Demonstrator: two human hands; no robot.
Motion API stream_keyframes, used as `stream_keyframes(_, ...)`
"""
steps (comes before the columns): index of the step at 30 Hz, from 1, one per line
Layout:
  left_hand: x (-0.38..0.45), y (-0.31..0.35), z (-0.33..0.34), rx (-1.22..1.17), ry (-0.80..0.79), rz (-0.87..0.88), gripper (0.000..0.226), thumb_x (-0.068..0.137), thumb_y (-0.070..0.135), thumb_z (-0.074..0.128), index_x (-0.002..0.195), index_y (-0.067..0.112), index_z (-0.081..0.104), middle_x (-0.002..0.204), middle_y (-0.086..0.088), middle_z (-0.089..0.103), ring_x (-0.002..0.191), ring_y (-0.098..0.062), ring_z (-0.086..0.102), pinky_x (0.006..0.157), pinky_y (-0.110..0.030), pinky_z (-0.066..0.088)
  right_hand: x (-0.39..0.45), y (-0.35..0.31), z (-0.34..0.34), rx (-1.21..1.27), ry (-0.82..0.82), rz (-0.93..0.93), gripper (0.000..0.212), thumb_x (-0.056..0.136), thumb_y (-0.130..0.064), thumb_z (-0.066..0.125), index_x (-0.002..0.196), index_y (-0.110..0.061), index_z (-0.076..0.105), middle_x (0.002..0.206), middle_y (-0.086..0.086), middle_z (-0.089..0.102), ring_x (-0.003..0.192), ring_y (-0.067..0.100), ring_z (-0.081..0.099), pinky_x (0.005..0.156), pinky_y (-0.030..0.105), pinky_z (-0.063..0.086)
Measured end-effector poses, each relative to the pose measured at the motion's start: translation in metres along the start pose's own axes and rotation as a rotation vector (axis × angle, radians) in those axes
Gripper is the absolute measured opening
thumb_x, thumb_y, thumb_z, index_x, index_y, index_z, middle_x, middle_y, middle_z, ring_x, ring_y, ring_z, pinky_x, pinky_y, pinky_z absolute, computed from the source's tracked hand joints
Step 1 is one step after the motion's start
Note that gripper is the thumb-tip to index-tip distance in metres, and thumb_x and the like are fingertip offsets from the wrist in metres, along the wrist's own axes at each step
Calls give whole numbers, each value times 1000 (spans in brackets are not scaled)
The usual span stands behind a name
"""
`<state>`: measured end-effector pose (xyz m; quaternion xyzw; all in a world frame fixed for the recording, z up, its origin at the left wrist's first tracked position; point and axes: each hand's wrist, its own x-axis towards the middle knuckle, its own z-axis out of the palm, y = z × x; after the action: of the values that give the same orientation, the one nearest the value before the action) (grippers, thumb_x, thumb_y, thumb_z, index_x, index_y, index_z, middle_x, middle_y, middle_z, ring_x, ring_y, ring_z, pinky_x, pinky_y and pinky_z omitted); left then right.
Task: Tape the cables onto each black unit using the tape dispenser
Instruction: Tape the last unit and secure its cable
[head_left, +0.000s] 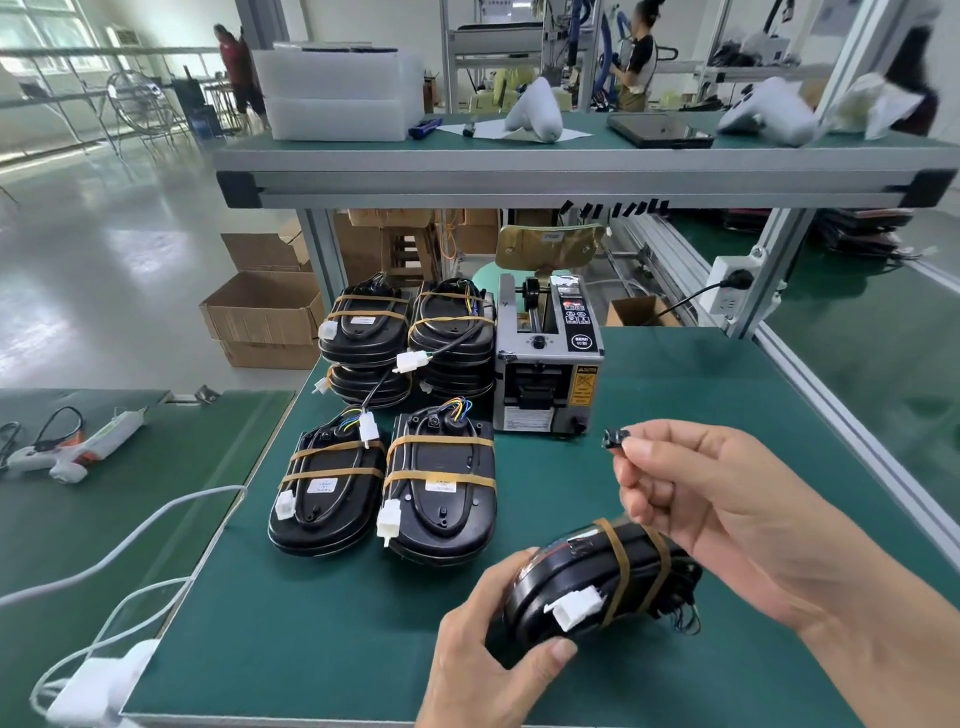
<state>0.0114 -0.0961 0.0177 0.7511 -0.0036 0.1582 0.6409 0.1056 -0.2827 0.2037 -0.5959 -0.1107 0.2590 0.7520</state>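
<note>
My left hand (483, 660) grips a black unit (587, 582) tilted above the green table (322, 634); two brown tape bands cross it and a white connector sits at its front edge. My right hand (696, 499) pinches a small black part (615, 437) between thumb and fingertips, above that unit. The grey tape dispenser (550, 364) stands upright behind, near the table's middle. Two taped black units (332, 493) (441, 493) lie flat side by side left of my hands. Behind them stand two stacks of taped units (363, 332) (452, 332) with white connectors and cables.
A white cable (130, 540) and white adapter (104, 675) lie at the left table edge. A white glue-gun-like tool (72, 452) rests on the neighbouring table. An upper shelf (571, 171) overhangs the back. Cardboard boxes (265, 312) stand on the floor. People work in the background.
</note>
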Motion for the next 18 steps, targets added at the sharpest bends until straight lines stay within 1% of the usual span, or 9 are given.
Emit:
stream_keyframes(2,0,0,0,2,-1,-3,73,85,58,86,148,35,57,128,2,78,117,-19,76,100,-23,55,-6,0,-1,22,-19,-13,11,78,-20,81,84,-11,79,80,11,67,61,17,61,59,22,54)
stream_keyframes(4,0,0,0,0,-2,-1,73,84,59,85,147,36,57,128,2,78,118,-19,75,100,-24,55,-11,1,-2,44,-27,-23,18,76,-17,86,91,-8,80,81,13,68,61,18,62,59,23,54)
stream_keyframes(6,0,1,0,1,-5,0,73,84,61,85,147,37,57,127,2,78,116,-19,76,99,-23,55,-13,3,-4,56,-22,-31,29,71,-24,84,94,-6,80,82,14,68,62,19,62,59,24,55)
stream_keyframes(8,0,2,0,2,-5,3,73,84,62,85,147,37,58,126,2,78,114,-19,76,98,-22,55,-15,4,-6,58,-29,-39,41,69,-32,90,97,-4,80,83,15,68,63,20,62,61,25,55)
stream_keyframes(10,-1,3,0,4,-5,8,72,84,64,84,146,39,58,125,2,78,113,-19,76,97,-22,55,-17,5,-7,53,-36,-52,55,64,-45,96,97,-4,79,83,14,67,65,20,62,62,25,55)
stream_keyframes(12,-1,4,0,10,-4,15,71,83,65,83,144,41,58,125,2,78,113,-19,76,97,-22,56,-18,7,-7,32,-21,-64,55,62,-53,96,87,-7,76,79,12,64,65,20,59,63,25,55)
stream_keyframes(14,-1,5,0,13,-3,22,70,83,66,83,144,42,58,125,3,78,114,-19,76,97,-22,55,-18,8,-8,22,-7,-71,50,62,-51,97,77,-11,70,75,11,59,63,19,55,62,24,54)
stream_keyframes(18,-1,7,1,11,2,27,69,83,67,83,143,45,58,126,4,78,113,-19,76,98,-23,55,-19,12,-8,94,-23,-43,46,61,-45,98,75,-13,68,75,10,58,62,18,54,61,24,53)
